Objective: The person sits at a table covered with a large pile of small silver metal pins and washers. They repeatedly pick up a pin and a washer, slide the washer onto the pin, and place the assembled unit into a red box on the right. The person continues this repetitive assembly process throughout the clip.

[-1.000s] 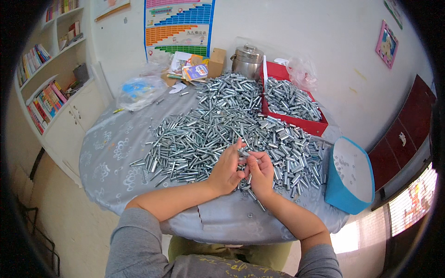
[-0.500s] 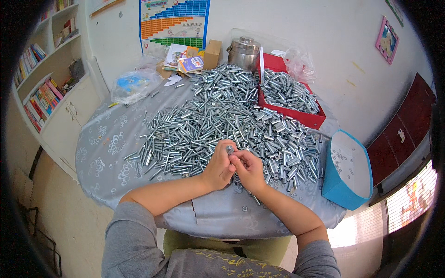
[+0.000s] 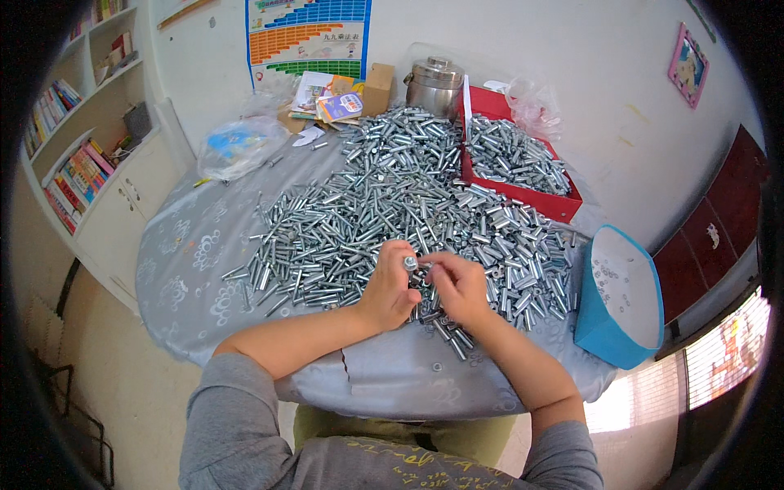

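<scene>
My left hand (image 3: pixel 386 287) is closed around a shiny metal bolt (image 3: pixel 410 263), its round, nut-like end facing up. Just to the right is my right hand (image 3: pixel 459 286), its index finger reaching to the bolt's end and its thumb apart from that finger. The tip of the index finger is at or touching the bolt; exact contact is hard to make out. Both hands are over the near edge of a large heap of silvery bolts and tube sleeves (image 3: pixel 367 204). Several longer pieces (image 3: pixel 454 336) lie below my right hand.
A red box (image 3: pixel 563 208) of metal pieces stands at the back right, beside a steel pot (image 3: pixel 434 86). A blue bin (image 3: pixel 618 343) with small nuts or washers inside is at the right edge. Booklets (image 3: pixel 339 106) and a plastic bag (image 3: pixel 237 149) lie at the back left.
My right hand has moved slightly right, away from the left, and its index finger has stretched toward the bolt's end. The left hand keeps its hold. The view has shifted a little.
</scene>
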A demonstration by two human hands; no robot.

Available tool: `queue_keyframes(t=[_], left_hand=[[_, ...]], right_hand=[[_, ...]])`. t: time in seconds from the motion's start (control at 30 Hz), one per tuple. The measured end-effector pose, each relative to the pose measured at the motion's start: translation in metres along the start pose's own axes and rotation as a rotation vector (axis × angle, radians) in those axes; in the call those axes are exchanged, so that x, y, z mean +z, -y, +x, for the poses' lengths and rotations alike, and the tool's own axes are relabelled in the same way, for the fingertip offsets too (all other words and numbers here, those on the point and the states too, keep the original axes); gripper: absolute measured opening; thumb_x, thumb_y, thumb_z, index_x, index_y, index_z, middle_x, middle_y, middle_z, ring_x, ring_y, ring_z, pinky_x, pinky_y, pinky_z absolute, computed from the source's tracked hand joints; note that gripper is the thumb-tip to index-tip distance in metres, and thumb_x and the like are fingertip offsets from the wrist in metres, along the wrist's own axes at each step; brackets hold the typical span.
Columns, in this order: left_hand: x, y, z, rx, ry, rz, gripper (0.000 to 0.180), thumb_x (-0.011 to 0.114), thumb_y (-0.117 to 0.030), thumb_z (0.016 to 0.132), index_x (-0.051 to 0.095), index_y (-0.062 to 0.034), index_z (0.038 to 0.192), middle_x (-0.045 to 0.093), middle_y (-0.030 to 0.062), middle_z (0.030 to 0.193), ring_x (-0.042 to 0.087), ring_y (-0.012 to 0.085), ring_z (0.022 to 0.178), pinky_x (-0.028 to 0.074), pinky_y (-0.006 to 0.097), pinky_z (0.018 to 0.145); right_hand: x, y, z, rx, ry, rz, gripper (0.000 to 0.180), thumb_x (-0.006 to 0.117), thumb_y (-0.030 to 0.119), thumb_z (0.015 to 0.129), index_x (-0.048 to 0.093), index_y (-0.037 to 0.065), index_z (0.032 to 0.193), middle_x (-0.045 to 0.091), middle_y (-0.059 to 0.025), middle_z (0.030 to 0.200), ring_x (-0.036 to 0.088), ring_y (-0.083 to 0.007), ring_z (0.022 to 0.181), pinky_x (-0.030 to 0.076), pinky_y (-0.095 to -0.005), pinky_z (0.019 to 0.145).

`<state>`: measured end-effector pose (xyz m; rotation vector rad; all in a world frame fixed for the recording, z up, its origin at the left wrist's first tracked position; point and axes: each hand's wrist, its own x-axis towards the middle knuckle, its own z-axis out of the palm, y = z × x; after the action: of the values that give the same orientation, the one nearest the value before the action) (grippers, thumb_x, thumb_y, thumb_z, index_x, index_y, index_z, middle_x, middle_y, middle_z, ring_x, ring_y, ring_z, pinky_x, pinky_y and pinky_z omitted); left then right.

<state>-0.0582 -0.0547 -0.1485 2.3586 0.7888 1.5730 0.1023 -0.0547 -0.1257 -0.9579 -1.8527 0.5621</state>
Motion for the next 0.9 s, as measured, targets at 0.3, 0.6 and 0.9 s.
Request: queue_keyframes(t=[0.3, 0.6, 0.9], left_hand=[[-0.006, -0.009, 0.002, -0.173, 0.162, 0.063, 0.083, 0.016, -0.073, 0.079, 0.054, -0.0017, 0.098, 0.057, 0.0149, 0.068, 0.056, 0.0370, 0.061, 0.042, 0.043, 0.050], [-0.007, 0.000, 0.003, -0.191, 0.269, 0.137, 0.082, 0.017, -0.074, 0.078, 0.054, -0.0076, 0.108, 0.060, 0.0128, 0.072, 0.058, 0.0345, 0.062, 0.043, 0.042, 0.050], [-0.008, -0.002, 0.004, -0.201, 0.241, 0.123, 0.074, 0.021, -0.070, 0.082, 0.055, -0.0073, 0.104, 0.058, 0.0125, 0.065, 0.058, 0.0343, 0.059, 0.043, 0.042, 0.048]], right_hand=[[-0.011, 0.031, 0.009, 0.015, 0.159, -0.105, 0.012, 0.059, 0.013, 0.084, 0.057, 0.003, 0.092, 0.057, -0.0029, 0.062, 0.050, -0.0077, 0.050, 0.038, -0.0225, 0.045], [-0.009, 0.011, 0.005, -0.170, 0.195, -0.009, 0.015, 0.056, 0.017, 0.083, 0.052, 0.006, 0.093, 0.059, -0.0113, 0.063, 0.059, -0.0302, 0.055, 0.045, -0.0378, 0.051], [-0.003, 0.020, -0.003, -0.076, 0.138, -0.258, 0.015, 0.052, 0.017, 0.085, 0.048, 0.006, 0.096, 0.059, -0.0116, 0.062, 0.059, -0.0318, 0.055, 0.044, -0.0405, 0.048]])
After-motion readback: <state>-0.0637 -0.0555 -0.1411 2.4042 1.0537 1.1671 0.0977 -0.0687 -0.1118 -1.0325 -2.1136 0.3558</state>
